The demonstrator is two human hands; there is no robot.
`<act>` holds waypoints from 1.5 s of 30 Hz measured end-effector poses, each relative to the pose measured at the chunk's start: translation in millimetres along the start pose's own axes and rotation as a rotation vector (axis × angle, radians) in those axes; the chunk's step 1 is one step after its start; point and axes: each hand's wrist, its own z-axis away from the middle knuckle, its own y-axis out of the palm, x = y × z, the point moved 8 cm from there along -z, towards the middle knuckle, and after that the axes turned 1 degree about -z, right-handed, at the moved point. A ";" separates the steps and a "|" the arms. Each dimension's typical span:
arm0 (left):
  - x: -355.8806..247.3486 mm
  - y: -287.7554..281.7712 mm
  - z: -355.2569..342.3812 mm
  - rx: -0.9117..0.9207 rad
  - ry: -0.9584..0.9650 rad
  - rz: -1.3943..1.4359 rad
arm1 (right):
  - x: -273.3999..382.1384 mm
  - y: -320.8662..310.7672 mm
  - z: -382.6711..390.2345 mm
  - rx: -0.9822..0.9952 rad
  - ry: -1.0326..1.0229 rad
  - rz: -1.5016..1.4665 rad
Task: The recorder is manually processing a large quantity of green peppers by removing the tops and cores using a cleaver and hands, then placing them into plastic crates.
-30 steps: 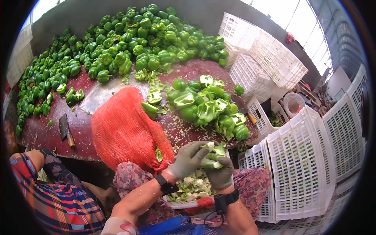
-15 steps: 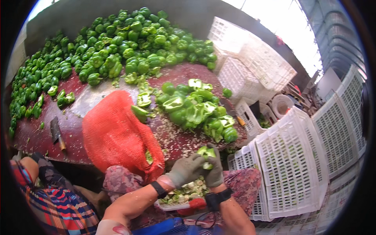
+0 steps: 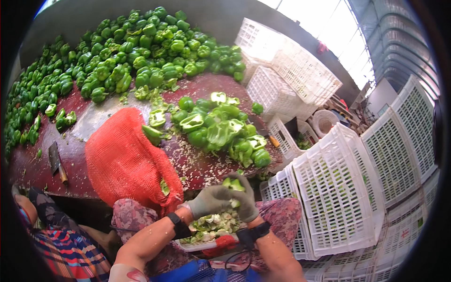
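My left hand (image 3: 212,199) and my right hand (image 3: 245,199), both in grey gloves, close around a cut green pepper (image 3: 233,184) above a container of pale cores and scraps (image 3: 205,225) at my lap. Just left of them, a red mesh sack (image 3: 121,155) lies on the red, seed-strewn table (image 3: 188,169). A heap of halved and opened peppers (image 3: 220,131) sits on the table beyond my hands. A cleaver (image 3: 57,160) with a wooden handle lies at the left.
Whole green peppers (image 3: 122,56) are piled along the back. White plastic crates (image 3: 331,188) stand stacked at right and back right (image 3: 291,61), near a roll of pale material (image 3: 324,123). A person in plaid clothing (image 3: 66,249) sits at my lower left.
The whole scene has shifted left in the picture as my view swung right. My fingers have moved around the pepper, which now shows less of its pale inside and is more covered.
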 end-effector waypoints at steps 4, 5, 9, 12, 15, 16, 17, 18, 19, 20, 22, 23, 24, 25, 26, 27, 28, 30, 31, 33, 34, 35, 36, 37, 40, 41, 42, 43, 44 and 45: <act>-18.8 -18.4 11.3 -0.174 -0.042 -0.024 | 55.3 -29.6 -20.4 -0.235 -0.219 0.361; -23.9 -31.3 18.5 -0.295 -0.031 -0.068 | 62.7 -26.8 -25.1 -0.272 -0.299 0.461; 6.5 -40.2 5.9 -0.323 -0.067 0.548 | 102.5 36.3 -13.6 -0.125 -0.713 0.834; 3.9 -21.0 8.8 -0.034 0.047 0.530 | 71.7 93.1 -7.2 0.491 -0.415 0.986; -4.1 -24.7 1.5 -0.158 0.024 0.331 | 77.1 43.0 -21.1 0.278 -0.509 0.886; 6.3 -38.2 0.1 -0.262 0.041 0.216 | 101.4 28.3 -24.6 0.228 -0.639 0.971; 12.0 -52.6 4.9 -0.380 0.048 0.088 | 129.1 16.5 -27.9 0.160 -0.775 1.045; 23.1 -66.8 7.1 -0.495 0.035 -0.034 | 144.4 -13.8 -25.1 0.095 -0.715 1.249; 25.5 -71.2 9.0 -0.516 0.028 -0.077 | 177.2 -52.3 -27.6 -0.071 -0.735 1.410; 29.8 -78.0 12.5 -0.546 0.015 -0.124 | 205.0 -91.2 -31.2 -0.240 -0.728 1.554; 7.2 -61.4 12.7 -0.582 0.047 -0.007 | 296.4 -171.1 -9.2 -0.795 -0.642 1.835; 5.8 -59.9 14.5 -0.604 0.031 -0.011 | 318.2 -198.6 -5.7 -1.002 -0.487 2.031; 0.2 -60.3 15.0 -0.628 0.063 -0.029 | 331.1 -195.3 -1.6 -1.123 -0.505 2.222; -3.6 -61.7 15.7 -0.653 0.095 -0.049 | 320.0 -191.9 -7.9 -1.107 -0.510 2.214; 2.8 -62.0 16.7 -0.665 0.079 -0.001 | 299.9 -180.3 -16.4 -0.922 -0.676 1.979; 7.9 -65.4 18.6 -0.678 0.073 -0.010 | 272.5 -167.1 -21.9 -0.752 -0.808 1.728; 13.9 -64.7 15.5 -0.649 0.051 -0.053 | 222.3 -164.1 -39.6 -0.560 -0.655 1.365; 10.9 -64.2 16.4 -0.634 -0.035 -0.081 | 92.1 -138.9 -79.8 -0.268 -0.170 1.190; 14.8 -66.2 16.0 -0.649 -0.005 -0.081 | 30.8 -130.4 -95.7 -0.153 -0.022 1.186; 13.3 -64.6 17.5 -0.626 -0.051 -0.019 | -45.6 -104.4 -116.9 -0.131 0.107 0.999; 13.4 -66.5 18.2 -0.649 -0.054 -0.043 | -74.6 -99.6 -127.5 -0.150 0.019 1.116; 8.5 -65.1 19.2 -0.659 -0.064 -0.030 | -93.9 -96.9 -135.4 -0.145 0.074 1.168; 12.0 -67.9 16.7 -0.648 -0.076 -0.075 | -108.4 -96.5 -145.2 -0.173 0.167 1.058; 18.3 -70.1 13.8 -0.634 -0.089 -0.118 | -122.0 -96.5 -152.8 -0.200 0.259 0.948; 24.7 -70.4 5.4 -0.625 -0.112 -0.145 | -129.9 -99.8 -159.0 -0.356 0.362 0.909; 29.6 -69.8 0.2 -0.594 -0.121 -0.097 | -128.2 -99.0 -160.6 -0.366 0.383 0.955; 30.8 -70.3 0.1 -0.598 -0.126 -0.101 | -132.2 -100.7 -156.1 -0.362 0.386 0.948; 30.0 -70.5 -2.2 -0.591 -0.139 -0.126 | -140.0 -108.7 -147.9 -0.403 0.400 0.625; 29.0 -70.7 -4.0 -0.583 -0.150 -0.150 | -148.7 -111.9 -139.2 -0.435 0.407 0.302; 27.8 -73.0 -3.4 -0.596 -0.153 -0.147 | -140.2 -106.0 -127.1 -0.510 0.348 0.082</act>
